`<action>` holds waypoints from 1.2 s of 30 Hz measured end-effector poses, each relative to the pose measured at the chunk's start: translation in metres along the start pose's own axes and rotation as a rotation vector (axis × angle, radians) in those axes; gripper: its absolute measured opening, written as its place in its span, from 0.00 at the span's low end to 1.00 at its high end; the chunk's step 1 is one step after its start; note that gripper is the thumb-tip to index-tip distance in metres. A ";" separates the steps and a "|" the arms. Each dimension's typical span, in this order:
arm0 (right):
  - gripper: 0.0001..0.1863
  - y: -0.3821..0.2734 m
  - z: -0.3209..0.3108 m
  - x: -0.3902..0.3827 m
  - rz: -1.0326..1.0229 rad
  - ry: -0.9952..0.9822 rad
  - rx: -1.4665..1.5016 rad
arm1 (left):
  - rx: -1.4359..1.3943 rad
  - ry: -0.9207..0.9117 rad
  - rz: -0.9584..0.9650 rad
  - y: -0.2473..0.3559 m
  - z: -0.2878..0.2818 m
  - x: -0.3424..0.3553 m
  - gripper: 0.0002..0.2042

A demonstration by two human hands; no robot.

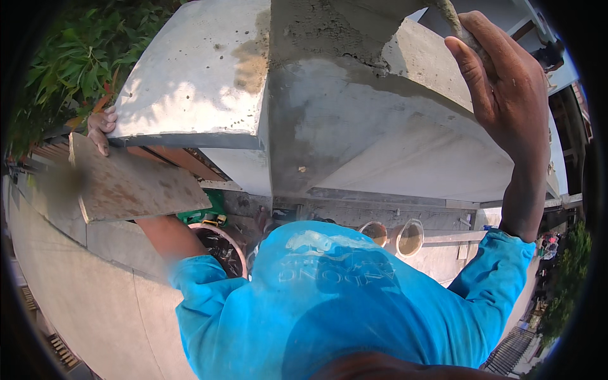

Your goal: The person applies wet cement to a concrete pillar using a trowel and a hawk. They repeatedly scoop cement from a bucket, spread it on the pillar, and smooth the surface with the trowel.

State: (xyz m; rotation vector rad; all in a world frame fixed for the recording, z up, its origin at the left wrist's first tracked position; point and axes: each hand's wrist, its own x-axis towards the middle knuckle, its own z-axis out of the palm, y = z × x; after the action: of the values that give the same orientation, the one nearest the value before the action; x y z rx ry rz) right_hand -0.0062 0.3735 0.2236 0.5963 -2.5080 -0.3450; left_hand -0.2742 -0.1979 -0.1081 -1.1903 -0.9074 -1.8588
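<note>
My left hand (101, 130) grips a flat, stained board (136, 187) by its far end, with the forearm passing beneath it. The board is beside the edge of a pale concrete ledge (196, 76). High on the right, my right hand (516, 95) is closed around the handle of a mortar-caked trowel (451, 16); its blade is not clearly visible. Left of that hand, a rough patch of wet grey mortar (323, 35) covers the upper part of the concrete structure. Smoother, damp-looking plaster (316, 120) lies below the patch.
Below the structure stand two pale buckets, the left (373, 233) and the right (410, 237). A pink-rimmed tub (239, 244) with dark contents sits by my body, near a green item (214, 202). Leafy branches (82, 57) crowd the ledge's left side. Pavement (82, 272) stretches along the left.
</note>
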 end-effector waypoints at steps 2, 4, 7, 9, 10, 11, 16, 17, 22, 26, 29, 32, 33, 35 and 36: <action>0.17 -0.012 0.004 0.003 -0.068 -0.028 -0.095 | 0.115 -0.001 -0.009 0.005 0.024 0.007 0.13; 0.17 -0.018 0.004 0.000 -0.062 -0.087 -0.139 | 0.247 0.099 -0.133 0.020 0.053 0.009 0.14; 0.16 -0.010 0.003 -0.005 -0.082 -0.075 -0.168 | 0.279 0.239 -0.220 0.023 0.102 0.013 0.15; 0.16 0.003 0.008 -0.004 -0.146 0.018 -0.131 | 0.223 0.174 -0.143 0.025 0.095 0.017 0.14; 0.16 0.005 0.009 -0.003 -0.166 0.044 -0.119 | 0.171 0.082 -0.075 0.020 0.065 0.017 0.13; 0.16 0.002 0.010 -0.001 -0.155 0.014 -0.119 | 0.164 0.045 -0.052 0.017 0.053 0.016 0.12; 0.17 0.009 -0.011 -0.005 -0.122 -0.208 -0.187 | 0.338 0.146 -0.197 0.022 0.047 0.015 0.11; 0.16 0.013 -0.017 -0.004 -0.132 -0.197 -0.181 | 0.318 0.145 -0.198 0.017 0.048 0.014 0.10; 0.16 0.017 -0.016 -0.007 -0.140 -0.177 -0.170 | 0.174 0.013 -0.081 0.020 0.047 0.021 0.10; 0.17 0.019 -0.022 0.000 -0.139 -0.248 -0.174 | 0.268 0.128 -0.131 0.027 0.074 0.020 0.11; 0.17 0.028 -0.023 0.008 -0.251 -0.189 -0.199 | 0.265 0.110 -0.137 0.031 0.081 0.022 0.10; 0.18 0.026 -0.019 0.006 -0.250 -0.206 -0.211 | 0.390 0.059 -0.098 0.034 0.079 0.023 0.10; 0.18 0.027 -0.018 0.004 -0.223 -0.224 -0.211 | 0.422 0.050 -0.096 0.035 0.077 0.022 0.09; 0.18 0.034 -0.028 -0.005 -0.207 -0.275 -0.249 | 0.432 0.054 -0.131 0.036 0.072 0.022 0.09; 0.18 0.038 -0.032 -0.011 -0.199 -0.298 -0.265 | 0.455 0.061 -0.146 0.037 0.069 0.022 0.09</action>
State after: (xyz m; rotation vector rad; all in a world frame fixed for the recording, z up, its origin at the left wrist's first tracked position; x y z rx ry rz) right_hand 0.0066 0.4080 0.2586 0.7315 -2.6220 -0.8836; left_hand -0.2209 -0.1612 -0.0593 -0.8016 -1.3249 -1.6642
